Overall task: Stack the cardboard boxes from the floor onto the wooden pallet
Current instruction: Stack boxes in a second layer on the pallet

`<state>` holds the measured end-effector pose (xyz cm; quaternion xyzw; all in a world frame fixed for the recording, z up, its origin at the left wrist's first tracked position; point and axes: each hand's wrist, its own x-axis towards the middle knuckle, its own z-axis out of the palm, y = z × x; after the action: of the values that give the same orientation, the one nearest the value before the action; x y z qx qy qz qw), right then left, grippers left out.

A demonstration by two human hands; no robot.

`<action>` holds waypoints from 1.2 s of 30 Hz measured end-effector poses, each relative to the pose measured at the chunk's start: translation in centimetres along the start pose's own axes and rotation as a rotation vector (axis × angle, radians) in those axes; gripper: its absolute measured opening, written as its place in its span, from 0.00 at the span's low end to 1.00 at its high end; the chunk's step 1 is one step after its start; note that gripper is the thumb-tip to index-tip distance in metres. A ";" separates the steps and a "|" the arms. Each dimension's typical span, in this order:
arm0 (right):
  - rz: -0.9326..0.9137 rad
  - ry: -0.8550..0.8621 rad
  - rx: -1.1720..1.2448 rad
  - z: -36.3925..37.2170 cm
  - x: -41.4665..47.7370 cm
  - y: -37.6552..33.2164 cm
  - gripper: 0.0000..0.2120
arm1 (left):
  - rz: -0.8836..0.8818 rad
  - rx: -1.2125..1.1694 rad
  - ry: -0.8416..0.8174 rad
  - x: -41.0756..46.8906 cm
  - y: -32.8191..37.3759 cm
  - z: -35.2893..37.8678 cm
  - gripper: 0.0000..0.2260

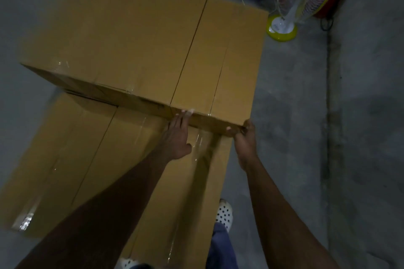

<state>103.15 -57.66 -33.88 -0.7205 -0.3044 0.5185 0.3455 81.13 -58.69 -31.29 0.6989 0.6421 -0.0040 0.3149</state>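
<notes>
Evidently the upper cardboard box (122,35) is lying across the centre and upper left of the frame, resting on the lower cardboard box (87,159) at lower left. The left hand (178,137) is pressing flat, fingers straight, against its near side. The right hand (246,137) is curling round its near right corner. The box is looking bulky and stiff-walled, with slick tape, so gripping corners is probably serving better than pushing on smooth faces. No pallet is showing.

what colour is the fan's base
The fan base is white with a lime-yellow rim, head view.
</notes>
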 end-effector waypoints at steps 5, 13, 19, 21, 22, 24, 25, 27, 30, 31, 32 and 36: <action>0.122 0.134 0.004 -0.3 -4.4 0.7 0.35 | 0.147 -0.011 0.080 -2.4 -1.1 -3.6 0.48; 0.260 0.423 0.280 -1.6 -26.9 9.4 0.19 | 0.432 -0.017 -0.148 -16.8 -1.4 0.2 0.49; 0.378 0.722 0.453 -2.7 -46.1 19.3 0.12 | 0.597 -0.001 -0.408 -27.5 1.0 6.1 0.48; 0.437 0.808 0.503 -2.7 -51.8 23.2 0.12 | 0.652 0.036 -0.521 -30.9 1.8 9.2 0.47; 0.470 0.848 0.530 -2.6 -54.5 25.4 0.12 | 0.677 0.048 -0.578 -32.6 2.1 10.7 0.47; 0.531 0.945 0.602 -1.8 -59.5 29.4 0.09 | 0.721 0.059 -0.675 -35.9 2.1 13.9 0.47; 0.566 0.994 0.648 -1.2 -61.7 31.4 0.09 | 0.752 0.067 -0.719 -37.5 2.0 15.3 0.47; 0.627 1.079 0.729 0.3 -66.3 34.6 0.10 | 0.808 0.096 -0.813 -40.7 1.0 18.0 0.46; 0.706 1.167 0.822 3.5 -72.3 39.0 0.14 | 0.766 0.181 -0.927 -45.5 -1.6 21.1 0.43; 0.728 1.184 0.852 4.8 -74.0 40.6 0.14 | 0.743 0.219 -0.949 -46.8 -2.7 22.0 0.44; 0.747 1.200 0.882 6.1 -75.5 42.0 0.14 | 0.734 0.255 -0.957 -48.2 -3.8 22.8 0.44; 0.846 1.236 0.999 12.3 -79.7 48.7 0.12 | 0.779 0.424 -0.991 -51.7 -7.5 27.4 0.44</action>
<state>73.15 -147.01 -33.44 -0.6885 0.4874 0.1941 0.5008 76.26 -117.34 -35.30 0.8421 0.1073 -0.3370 0.4071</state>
